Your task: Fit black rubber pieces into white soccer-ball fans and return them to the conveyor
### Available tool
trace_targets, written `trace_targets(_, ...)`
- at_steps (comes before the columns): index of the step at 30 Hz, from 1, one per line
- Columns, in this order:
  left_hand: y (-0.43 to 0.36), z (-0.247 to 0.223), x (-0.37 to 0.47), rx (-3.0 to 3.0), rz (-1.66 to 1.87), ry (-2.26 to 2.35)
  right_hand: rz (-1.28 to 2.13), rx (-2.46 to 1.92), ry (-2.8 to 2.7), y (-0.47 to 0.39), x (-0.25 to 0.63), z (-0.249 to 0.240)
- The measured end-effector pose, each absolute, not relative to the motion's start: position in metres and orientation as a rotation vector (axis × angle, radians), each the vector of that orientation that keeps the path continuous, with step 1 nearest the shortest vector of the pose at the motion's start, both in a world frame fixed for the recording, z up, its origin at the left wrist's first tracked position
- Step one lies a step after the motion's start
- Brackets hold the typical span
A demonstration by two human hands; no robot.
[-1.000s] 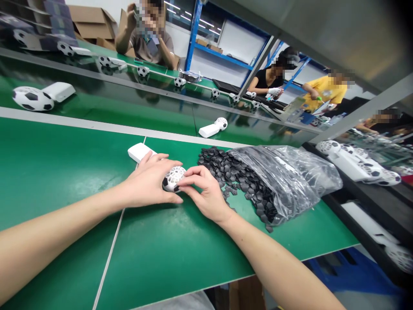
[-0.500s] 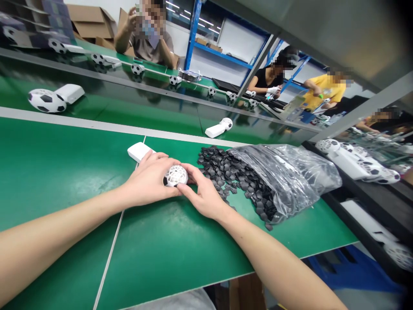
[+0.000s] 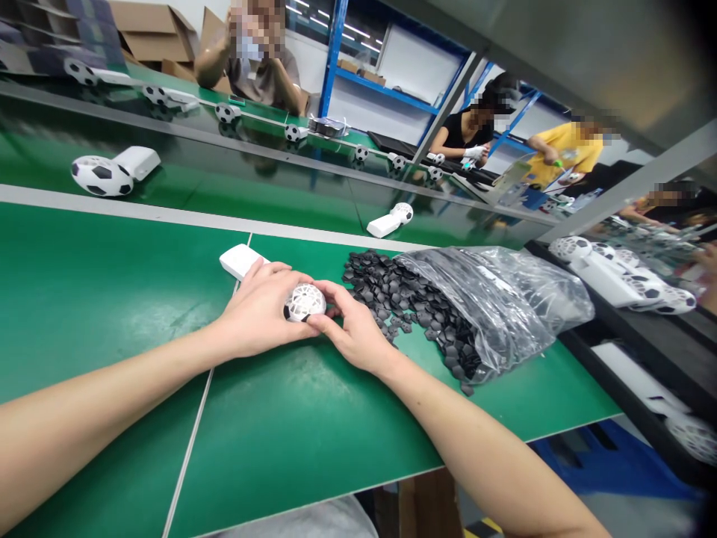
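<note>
Between my two hands is a white, soccer-ball-patterned round head [image 3: 305, 302] with an open lattice face and black patches at its lower edge. A white rectangular block [image 3: 242, 261], seemingly the same item's handle, sticks out beyond my left hand. My left hand [image 3: 263, 310] is wrapped over the ball from the left, covering where head and block would join. On the other side, the thumb and fingers of my right hand [image 3: 352, 325] pinch the ball's edge. Just right of my right hand lies a pile of black pentagon pieces [image 3: 426, 314], spilling from a clear plastic bag [image 3: 504, 306].
Behind a pale rail, a belt [image 3: 252, 198] carries white soccer-ball items [image 3: 104, 177] with handles. A black tray [image 3: 588, 351] holding several such items stands at the right. Co-workers [image 3: 263, 67] sit across the line. The green table's front edge [image 3: 538, 439] runs below.
The items on the near belt have shifted right, while those on the far line have shifted left. My hands keep almost the same hold on the ball.
</note>
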State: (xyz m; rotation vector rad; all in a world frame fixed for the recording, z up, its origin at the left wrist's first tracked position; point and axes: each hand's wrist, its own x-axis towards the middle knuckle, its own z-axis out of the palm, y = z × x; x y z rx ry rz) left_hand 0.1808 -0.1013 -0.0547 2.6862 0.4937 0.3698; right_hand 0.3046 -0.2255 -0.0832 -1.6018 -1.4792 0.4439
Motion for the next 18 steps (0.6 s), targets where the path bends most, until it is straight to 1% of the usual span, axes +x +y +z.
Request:
trace_targets(9, -0.0962, -0.0644, 0.1807, 2.632, 0.455, 0.406, 0.301, -1.585, -1.554, -0.2264, 0.3025, -0.0857)
trace_targets(15, -0.0949, -0.0644, 0.1817, 2.635, 0.458, 0.397, 0.407, -1.609, -1.415, -0.2256, 0.3028, -0.0845)
trace_targets(18, -0.0953, -0.0642, 0.183, 2.633, 0.478, 0.399, 0.342, -1.646, -1.453, -0.2251, 0.3, -0.0836)
